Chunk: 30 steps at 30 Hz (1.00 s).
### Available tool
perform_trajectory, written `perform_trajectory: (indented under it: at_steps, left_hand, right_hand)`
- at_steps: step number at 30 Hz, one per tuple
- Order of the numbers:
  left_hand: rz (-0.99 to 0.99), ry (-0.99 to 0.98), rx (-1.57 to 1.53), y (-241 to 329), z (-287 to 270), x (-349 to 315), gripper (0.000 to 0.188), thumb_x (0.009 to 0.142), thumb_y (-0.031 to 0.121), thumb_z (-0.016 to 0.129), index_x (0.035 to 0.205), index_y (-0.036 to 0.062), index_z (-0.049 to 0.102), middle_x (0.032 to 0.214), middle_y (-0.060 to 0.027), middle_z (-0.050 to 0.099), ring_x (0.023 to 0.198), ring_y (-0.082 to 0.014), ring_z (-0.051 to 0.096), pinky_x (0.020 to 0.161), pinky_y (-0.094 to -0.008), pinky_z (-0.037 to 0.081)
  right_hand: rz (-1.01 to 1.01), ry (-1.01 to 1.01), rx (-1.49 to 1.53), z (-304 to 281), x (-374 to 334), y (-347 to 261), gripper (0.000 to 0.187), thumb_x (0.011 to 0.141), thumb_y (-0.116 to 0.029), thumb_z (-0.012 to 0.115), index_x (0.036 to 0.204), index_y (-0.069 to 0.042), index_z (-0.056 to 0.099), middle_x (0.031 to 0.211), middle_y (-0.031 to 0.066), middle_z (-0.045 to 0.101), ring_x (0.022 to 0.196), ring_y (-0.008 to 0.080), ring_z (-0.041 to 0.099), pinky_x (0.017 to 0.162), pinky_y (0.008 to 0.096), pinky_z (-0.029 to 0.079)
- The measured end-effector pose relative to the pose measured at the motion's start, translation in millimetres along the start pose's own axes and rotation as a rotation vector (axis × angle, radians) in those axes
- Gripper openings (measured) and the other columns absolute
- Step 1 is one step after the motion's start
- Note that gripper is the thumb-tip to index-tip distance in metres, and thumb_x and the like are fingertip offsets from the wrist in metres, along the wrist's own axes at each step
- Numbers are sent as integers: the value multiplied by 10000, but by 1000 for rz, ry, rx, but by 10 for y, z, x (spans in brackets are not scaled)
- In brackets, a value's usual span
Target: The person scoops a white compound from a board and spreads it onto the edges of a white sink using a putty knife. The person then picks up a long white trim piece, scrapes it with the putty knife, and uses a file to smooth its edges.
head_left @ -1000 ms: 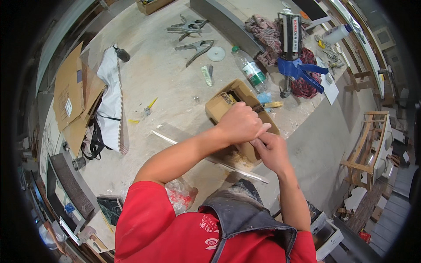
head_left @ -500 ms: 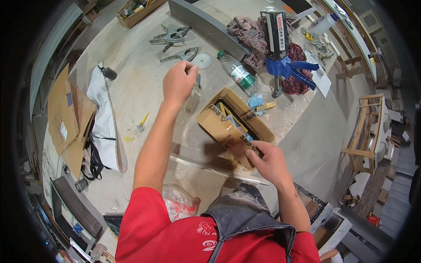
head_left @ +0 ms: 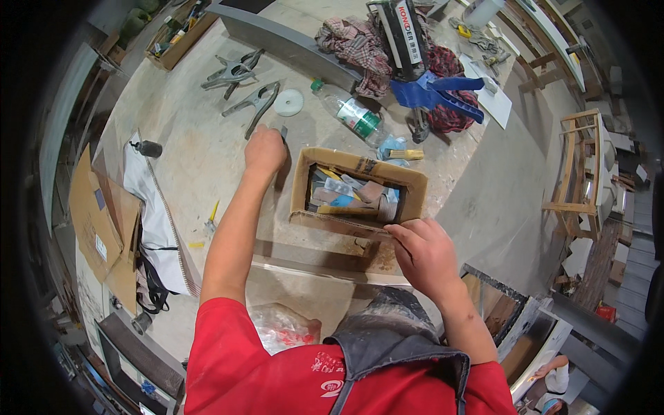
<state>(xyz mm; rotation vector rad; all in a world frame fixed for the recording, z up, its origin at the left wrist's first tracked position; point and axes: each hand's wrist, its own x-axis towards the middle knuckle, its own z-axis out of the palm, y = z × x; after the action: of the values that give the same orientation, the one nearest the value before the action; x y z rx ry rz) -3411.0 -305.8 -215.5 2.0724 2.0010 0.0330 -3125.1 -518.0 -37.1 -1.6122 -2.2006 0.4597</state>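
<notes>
Nearest you, your dark grey apron [head_left: 398, 330] hangs over a red shirt [head_left: 277, 380]. A clear plastic bag [head_left: 280, 326] with red pieces showing lies just left of the apron. A thin white strip [head_left: 328, 279] runs along the near part of the worktop [head_left: 173, 117].

Your right hand [head_left: 427, 254] is closed at the near right corner of the open cardboard box [head_left: 301, 187], thumb and fingers gripping its rim. The box sits on the worktop ahead of you; inside are flat strips in grey, blue and yellow and, at the right end, a roll of tape [head_left: 389, 206].

Your left hand [head_left: 265, 149] is beyond and left of the box, apart from it, fingers curled nearly closed. A small grey piece [head_left: 284, 131] shows at the fingertips; you cannot tell from this view whether it is gripped.

Left of that forearm: a small yellow nozzle [head_left: 214, 209], then a white sack [head_left: 164, 238] beside folded brown cardboard [head_left: 97, 221].

Past the box: a brush [head_left: 407, 154], a green-capped bottle [head_left: 353, 114] on its side, and a blue-handled dispensing gun [head_left: 432, 93]. Farther left, a white disc [head_left: 288, 102] lies beside two spring clamps [head_left: 257, 102]. Farthest: checked rags [head_left: 353, 45] and a long grey panel [head_left: 287, 45].
</notes>
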Motion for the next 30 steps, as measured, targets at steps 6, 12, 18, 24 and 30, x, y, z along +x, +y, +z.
perform_trajectory:
  at_steps: [6,12,18,24,30]
  left_hand:
    - [-8,-33,7,34,76,133,282,782,202,691,949,-21,734,1078,-275,672,991,-435,680,860,-495,558]
    - [-53,-43,-172,-127,97,176,258,760,211,707,905,-1,729,975,-237,726,925,-380,704,800,-463,550]
    - [-127,223,-965,-111,-684,-218,176,836,174,772,920,29,718,777,12,663,669,-112,581,633,-267,474]
    - [247,-283,-1314,977,-1679,-1470,90,816,-13,719,856,42,659,873,-19,676,748,-69,614,630,-210,459]
    - [452,-572,-1269,1466,-1174,-1967,91,841,47,753,860,43,664,761,22,574,634,-46,482,578,-235,395]
  right_hand:
    - [169,-36,176,20,-64,109,362,779,-48,714,1139,-64,693,997,134,669,934,356,642,818,432,535]
    - [395,-5,460,-51,-119,137,422,841,-72,707,1259,-66,644,1134,147,667,993,355,654,855,415,537]
    - [316,265,450,-12,-208,332,380,857,-58,729,1230,-46,655,1144,146,665,925,288,646,815,326,524]
    - [330,271,811,-196,-216,83,307,911,-97,727,1206,-26,683,1110,98,670,922,158,638,796,281,518]
    - [374,254,1163,30,-526,-60,269,969,-140,700,1204,-13,677,962,27,658,842,91,597,732,246,489]
